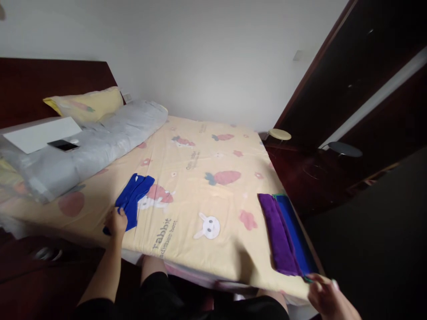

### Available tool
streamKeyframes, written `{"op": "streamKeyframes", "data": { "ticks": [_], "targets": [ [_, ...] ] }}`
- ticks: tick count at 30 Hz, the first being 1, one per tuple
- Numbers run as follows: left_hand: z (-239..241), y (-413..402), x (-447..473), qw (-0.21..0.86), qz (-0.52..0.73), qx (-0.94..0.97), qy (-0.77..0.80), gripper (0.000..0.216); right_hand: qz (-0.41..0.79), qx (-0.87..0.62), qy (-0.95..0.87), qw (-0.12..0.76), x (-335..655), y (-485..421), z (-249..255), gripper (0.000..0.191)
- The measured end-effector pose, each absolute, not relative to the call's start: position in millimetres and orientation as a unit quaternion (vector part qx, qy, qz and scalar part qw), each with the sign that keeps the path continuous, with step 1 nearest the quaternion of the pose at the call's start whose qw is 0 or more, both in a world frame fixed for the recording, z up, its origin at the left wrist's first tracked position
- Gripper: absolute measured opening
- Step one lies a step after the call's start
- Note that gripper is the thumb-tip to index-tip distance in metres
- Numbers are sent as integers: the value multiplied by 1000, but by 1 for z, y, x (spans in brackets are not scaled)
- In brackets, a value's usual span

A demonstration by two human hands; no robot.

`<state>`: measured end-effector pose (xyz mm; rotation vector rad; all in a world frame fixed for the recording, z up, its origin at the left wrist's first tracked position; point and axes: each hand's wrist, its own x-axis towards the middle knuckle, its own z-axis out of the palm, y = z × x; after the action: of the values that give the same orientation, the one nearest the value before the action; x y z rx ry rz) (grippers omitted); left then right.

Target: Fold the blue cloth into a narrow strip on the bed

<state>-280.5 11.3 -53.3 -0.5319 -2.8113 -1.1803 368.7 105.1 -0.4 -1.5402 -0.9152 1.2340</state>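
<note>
Bedding (200, 186) printed with carrots is filling the frame's middle. Lower right, folded purple and blue towels (287, 235) are running lengthwise toward the near edge, right hand (328, 295) pinching their corner. Lower left, left hand (116, 222) is clutching a crumpled blue cloth (133, 198) pointing up-right.

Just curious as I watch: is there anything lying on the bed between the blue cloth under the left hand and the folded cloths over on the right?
Nothing visible does. Only bare printed bedsheet lies between the blue cloth and the folded cloths.
</note>
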Motion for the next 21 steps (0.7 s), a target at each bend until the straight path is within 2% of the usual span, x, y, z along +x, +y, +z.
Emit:
{"op": "streamKeyframes", "data": {
  "ticks": [3,8,12,15,18,21],
  "targets": [
    [-26,56,-262,42,-449,-222,-865,22,553,-587,-377,457,318,117,-8,53],
    [10,136,-167,-10,-532,-303,-791,26,683,-453,-456,346,208,146,-22,52],
    [29,176,-57,-165,-530,-452,-698,23,717,-412,-440,350,139,172,-19,66],
    [36,179,5,-322,-465,-582,-585,11,713,-421,-423,368,133,187,-21,71],
    [36,165,20,-442,-397,-639,-489,19,691,-463,-416,367,159,192,-36,56],
    [41,142,-13,-497,-387,-626,-460,31,654,-524,-414,356,198,190,-62,40]
  ]
}}
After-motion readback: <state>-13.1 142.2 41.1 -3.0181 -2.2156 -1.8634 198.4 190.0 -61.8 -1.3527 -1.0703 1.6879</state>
